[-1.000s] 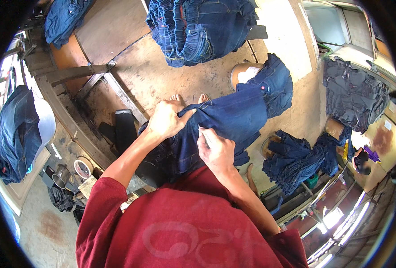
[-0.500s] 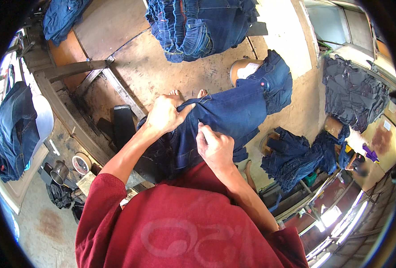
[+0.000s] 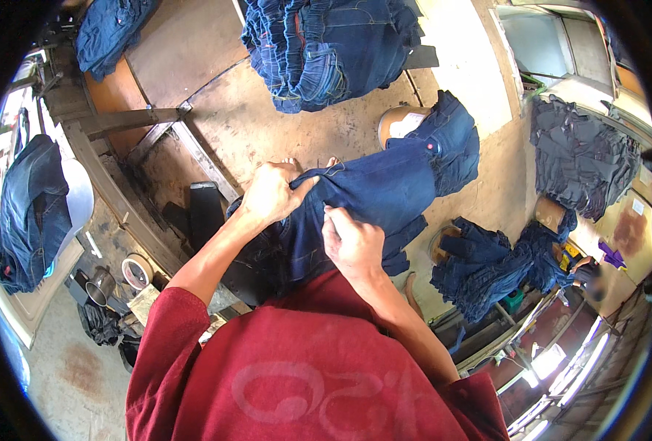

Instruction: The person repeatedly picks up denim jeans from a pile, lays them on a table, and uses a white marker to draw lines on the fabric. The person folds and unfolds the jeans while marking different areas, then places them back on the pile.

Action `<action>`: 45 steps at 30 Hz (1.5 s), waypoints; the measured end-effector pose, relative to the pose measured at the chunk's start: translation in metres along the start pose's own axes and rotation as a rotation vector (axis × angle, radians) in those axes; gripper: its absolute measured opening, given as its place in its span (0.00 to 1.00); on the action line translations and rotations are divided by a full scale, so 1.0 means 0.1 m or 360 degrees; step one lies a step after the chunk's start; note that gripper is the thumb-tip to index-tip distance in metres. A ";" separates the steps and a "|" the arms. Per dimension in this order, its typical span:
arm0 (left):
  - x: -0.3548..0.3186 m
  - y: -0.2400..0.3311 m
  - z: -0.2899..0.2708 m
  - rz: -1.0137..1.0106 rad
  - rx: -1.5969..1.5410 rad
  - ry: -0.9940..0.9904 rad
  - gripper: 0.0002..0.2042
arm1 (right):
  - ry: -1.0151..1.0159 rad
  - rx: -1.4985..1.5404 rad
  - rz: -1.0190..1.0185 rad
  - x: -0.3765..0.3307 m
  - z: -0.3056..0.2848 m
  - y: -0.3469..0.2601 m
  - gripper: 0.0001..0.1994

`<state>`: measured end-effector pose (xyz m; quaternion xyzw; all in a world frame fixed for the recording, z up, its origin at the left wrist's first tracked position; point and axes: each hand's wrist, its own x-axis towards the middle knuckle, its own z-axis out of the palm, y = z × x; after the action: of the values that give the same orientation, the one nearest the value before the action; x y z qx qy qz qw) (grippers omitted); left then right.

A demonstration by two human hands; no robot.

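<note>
A pair of dark blue jeans [image 3: 392, 184] stretches across my lap, reaching to the right over a round drum. My left hand [image 3: 271, 192] is closed on the upper edge of the jeans, with a fold of denim pinched between thumb and fingers. Just below and to the right, my right hand [image 3: 355, 239] is closed like a pinch above the fabric. Its fingertips are close to the denim, and whatever they hold is too small or hidden to make out.
A stack of jeans [image 3: 326, 55] lies ahead. More denim [image 3: 487, 268] is heaped at right, beside a dark grey garment pile [image 3: 583, 154]. At left are a wooden frame [image 3: 131, 121], a tape roll [image 3: 136, 272], a metal cup [image 3: 99, 285] and draped jeans [image 3: 32, 213].
My two hands stay almost where they were on the jeans. The view has shifted slightly. At far right, a pale shape beside the denim heap is gone and something yellow shows there.
</note>
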<state>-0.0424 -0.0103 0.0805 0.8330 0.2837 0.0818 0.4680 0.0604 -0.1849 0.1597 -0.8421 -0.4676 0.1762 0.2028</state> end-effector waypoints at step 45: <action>-1.53 1.20 -0.07 -0.1471 -0.2295 0.0100 0.13 | 0.0249 0.0080 -0.0269 -0.63 -1.14 -0.09 0.03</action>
<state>-0.1240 -0.1373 0.2029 0.1298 0.4863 0.0663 0.8615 0.0783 -0.2547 0.2681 -0.8055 -0.5151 0.1039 0.2740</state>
